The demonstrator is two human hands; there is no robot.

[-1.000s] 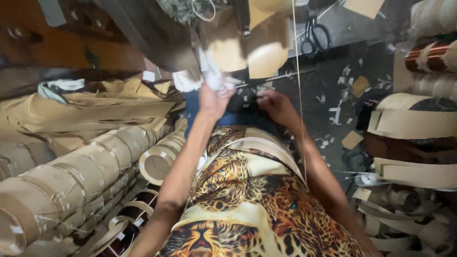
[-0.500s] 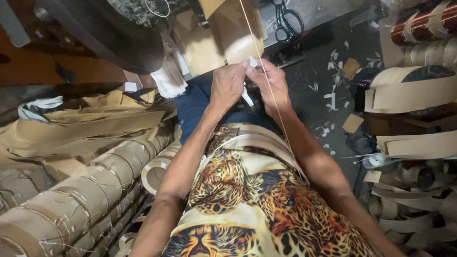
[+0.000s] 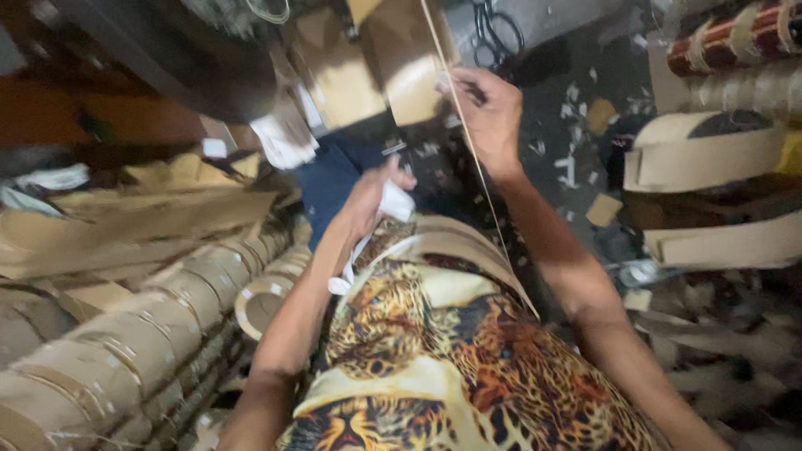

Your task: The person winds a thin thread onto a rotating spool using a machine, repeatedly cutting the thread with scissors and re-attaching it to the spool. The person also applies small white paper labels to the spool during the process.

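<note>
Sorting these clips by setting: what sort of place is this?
Probably a small, cluttered craft workshop: cardboard rings stacked at one side, curved cardboard bands opposite, paper scraps on the dark floor, and scissors beyond the hands.

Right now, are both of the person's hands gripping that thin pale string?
No, only the right hand pinches the thin pale string up high; the left hand sits lower, closed around a small white piece.
</note>
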